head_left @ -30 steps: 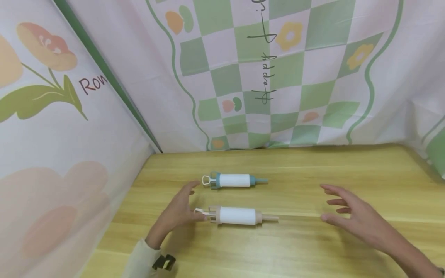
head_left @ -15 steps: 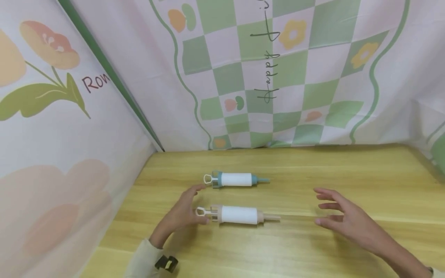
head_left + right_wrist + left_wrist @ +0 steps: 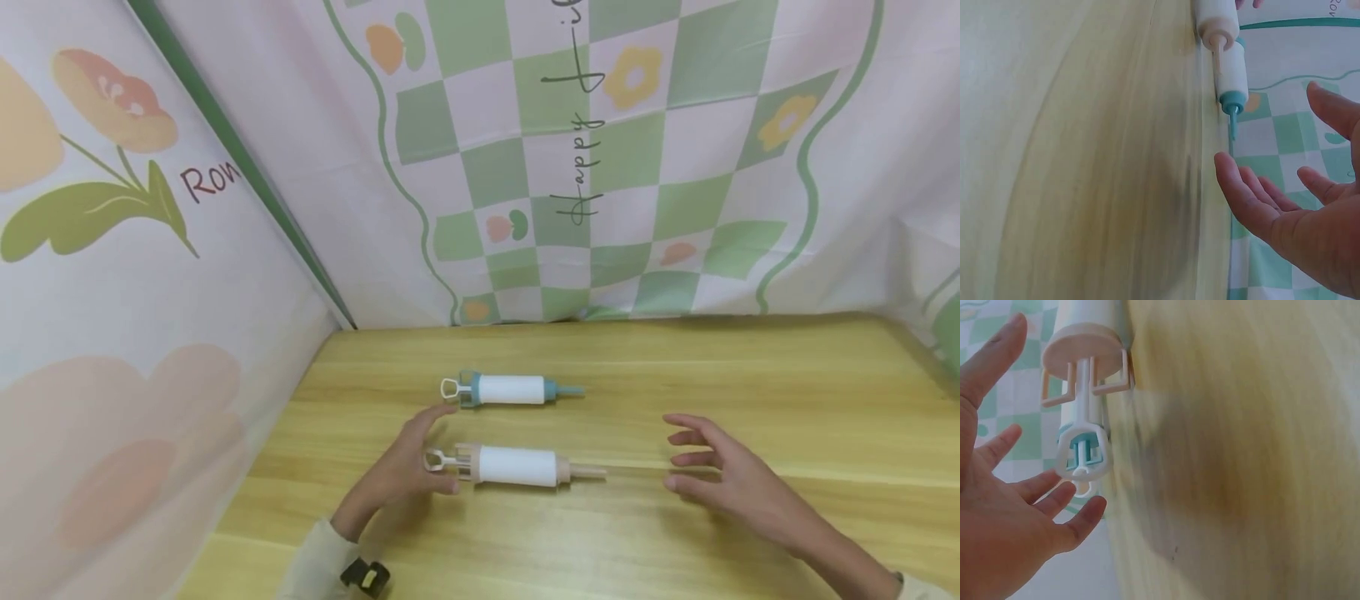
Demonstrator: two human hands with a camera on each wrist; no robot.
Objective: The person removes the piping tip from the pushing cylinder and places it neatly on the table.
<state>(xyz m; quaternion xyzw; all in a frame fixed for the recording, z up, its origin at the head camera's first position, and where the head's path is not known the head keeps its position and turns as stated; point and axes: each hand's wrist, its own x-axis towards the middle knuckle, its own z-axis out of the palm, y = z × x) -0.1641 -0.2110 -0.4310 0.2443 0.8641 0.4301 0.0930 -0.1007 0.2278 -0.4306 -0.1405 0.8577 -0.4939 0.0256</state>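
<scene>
Two syringe-like plungers with white barrels lie side by side on the table, ring handles to the left and thin nozzles to the right. The nearer one has beige ends [image 3: 517, 466]; the farther one has teal ends [image 3: 512, 389]. My left hand [image 3: 408, 458] is spread around the beige one's white ring handle [image 3: 1067, 453], thumb and fingers apart. Off to the right, my right hand [image 3: 720, 475] hovers with relaxed, parted fingers, facing the beige nozzle [image 3: 588, 472] across a gap. In the right wrist view, the teal nozzle [image 3: 1233, 122] points toward its fingers.
The wooden table [image 3: 675, 358] runs back to a hanging cloth [image 3: 555, 167] with green checks and flowers. Another flower-printed cloth [image 3: 135, 317] closes off the left side. A black band [image 3: 365, 577] sits at the left sleeve.
My right hand has drifted left, nearer the nozzles. My left hand has shifted slightly right along the beige syringe's handle end. Both syringes lie as before.
</scene>
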